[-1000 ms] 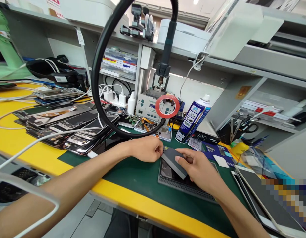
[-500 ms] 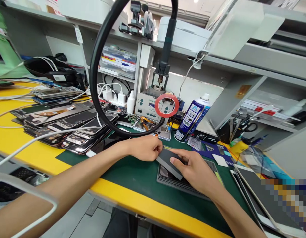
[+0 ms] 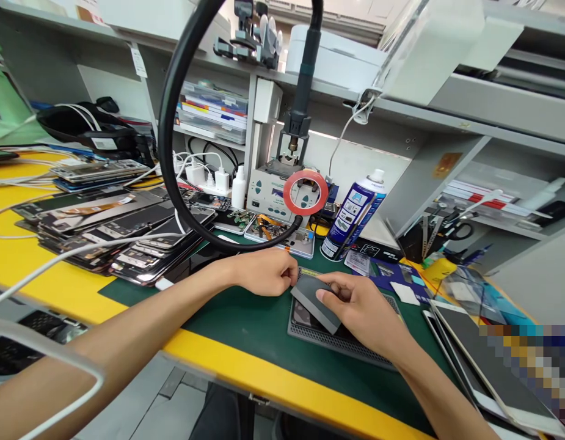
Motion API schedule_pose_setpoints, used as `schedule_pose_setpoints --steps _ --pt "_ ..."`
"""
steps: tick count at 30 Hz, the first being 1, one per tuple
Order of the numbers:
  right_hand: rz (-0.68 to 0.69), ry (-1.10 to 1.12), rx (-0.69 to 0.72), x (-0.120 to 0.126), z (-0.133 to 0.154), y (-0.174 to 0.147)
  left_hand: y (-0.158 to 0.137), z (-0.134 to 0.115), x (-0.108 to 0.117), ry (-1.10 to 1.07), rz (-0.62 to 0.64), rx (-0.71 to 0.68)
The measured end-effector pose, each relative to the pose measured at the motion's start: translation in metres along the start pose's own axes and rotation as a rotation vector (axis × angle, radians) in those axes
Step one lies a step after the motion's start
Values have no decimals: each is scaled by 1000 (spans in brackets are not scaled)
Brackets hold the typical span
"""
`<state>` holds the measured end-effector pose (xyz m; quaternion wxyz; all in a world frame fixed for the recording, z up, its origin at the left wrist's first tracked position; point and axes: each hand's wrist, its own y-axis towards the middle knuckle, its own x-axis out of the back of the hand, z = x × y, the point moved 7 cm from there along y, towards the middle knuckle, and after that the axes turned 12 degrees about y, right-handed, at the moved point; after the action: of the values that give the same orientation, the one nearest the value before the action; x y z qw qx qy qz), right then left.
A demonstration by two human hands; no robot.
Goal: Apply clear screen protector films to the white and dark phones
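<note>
My right hand [image 3: 358, 308] grips a dark grey flat block [image 3: 313, 300], thumb on top and fingers over the far side. The block is tilted above a black glossy panel [image 3: 303, 315] that lies on a perforated grey mat [image 3: 305, 334]. Close to the block's left end is my left hand [image 3: 269, 272], with its fingers curled closed. What those fingers hold, if anything, is hidden from view. A yellowish strip [image 3: 308, 272] shows at the mat's far edge, between the hands.
Stacked phone screens [image 3: 140, 238] crowd the left. A black flexible hose [image 3: 165, 122] loops overhead near a red ring [image 3: 306, 192]. Behind the hands stand a parts tray [image 3: 305, 243] and a blue spray can [image 3: 353, 214]. Tablets [image 3: 493, 366] lie at the right on the green work mat [image 3: 245, 324].
The whole view has shifted slightly. The grey block in my right hand has moved a little away from my left fist and its tilt has changed. Both hands stay closed.
</note>
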<state>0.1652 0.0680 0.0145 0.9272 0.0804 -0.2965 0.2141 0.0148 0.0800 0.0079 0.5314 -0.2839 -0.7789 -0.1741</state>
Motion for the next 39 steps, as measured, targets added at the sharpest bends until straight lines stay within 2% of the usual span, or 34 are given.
schedule_pose_setpoints --steps 11,16,20,28,39 --pt "33 -20 -44 -7 -4 -4 -1 -3 2 20 11 -15" --pt "-1 53 -8 4 2 -3 -1 -2 3 13 25 11" --pt "-5 35 -45 9 -1 -2 0 -1 1 -4 28 4" --pt "57 26 -74 -3 -4 -3 -1 0 0 -15 42 22" --pt "62 39 -73 -15 4 -7 -1 -3 2 -19 42 11"
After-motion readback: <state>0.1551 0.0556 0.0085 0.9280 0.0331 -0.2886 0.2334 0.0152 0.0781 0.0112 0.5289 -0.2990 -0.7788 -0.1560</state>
